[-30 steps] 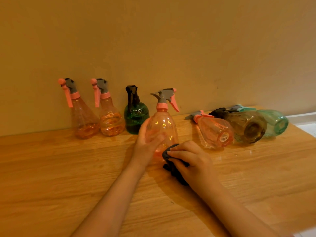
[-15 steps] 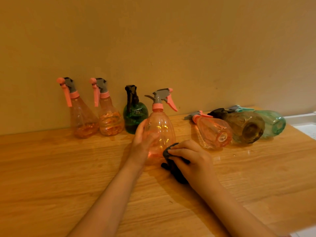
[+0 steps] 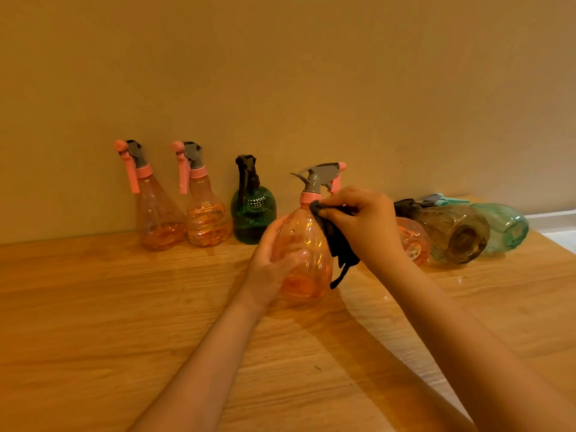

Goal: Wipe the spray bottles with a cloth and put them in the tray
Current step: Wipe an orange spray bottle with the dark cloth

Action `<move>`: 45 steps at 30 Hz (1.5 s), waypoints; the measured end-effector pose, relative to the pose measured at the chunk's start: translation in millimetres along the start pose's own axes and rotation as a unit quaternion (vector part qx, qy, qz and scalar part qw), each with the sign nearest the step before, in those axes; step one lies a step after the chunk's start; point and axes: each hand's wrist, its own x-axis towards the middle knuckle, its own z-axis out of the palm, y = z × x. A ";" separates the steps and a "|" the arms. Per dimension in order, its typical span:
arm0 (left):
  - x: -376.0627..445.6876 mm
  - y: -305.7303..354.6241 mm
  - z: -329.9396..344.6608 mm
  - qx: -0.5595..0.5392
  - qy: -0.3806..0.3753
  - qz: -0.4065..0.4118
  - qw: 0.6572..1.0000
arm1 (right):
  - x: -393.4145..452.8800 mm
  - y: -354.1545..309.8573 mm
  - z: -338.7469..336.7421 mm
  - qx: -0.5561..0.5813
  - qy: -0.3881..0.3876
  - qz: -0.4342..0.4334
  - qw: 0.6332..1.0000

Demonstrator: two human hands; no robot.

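An upright pink spray bottle (image 3: 307,244) with a grey trigger head stands on the wooden table (image 3: 124,322). My left hand (image 3: 274,260) grips its body from the left. My right hand (image 3: 364,222) pinches a dark cloth (image 3: 338,241) against the bottle's shoulder, just under the pink collar; the cloth's tail hangs down the right side. Two pink bottles (image 3: 159,219) (image 3: 207,218) and a green bottle (image 3: 253,213) stand by the wall. To the right lie a pink bottle (image 3: 413,241), a brown bottle (image 3: 455,233) and a teal bottle (image 3: 505,226).
A white surface (image 3: 558,226) shows at the table's far right edge; I cannot tell whether it is the tray. A plain wall (image 3: 280,88) runs behind the bottles. Bare wood fills the table's front and left.
My right hand has lifted the cloth from the bottle's base up to its shoulder. The bottle's trigger head has turned to point more to the right. My left hand keeps its hold.
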 end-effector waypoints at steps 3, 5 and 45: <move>0.3 -2.0 -0.1 0.004 0.002 -0.005 1.000 | -10.5 4.3 -4.2 0.020 -0.010 -0.003 1.000; 1.4 -3.5 0.1 -0.005 0.010 -0.010 1.000 | -28.2 9.6 -5.1 0.018 -0.015 -0.017 1.000; 5.4 -10.7 0.8 0.017 0.030 -0.013 0.999 | -63.6 31.9 -0.6 -0.002 0.030 -0.078 0.997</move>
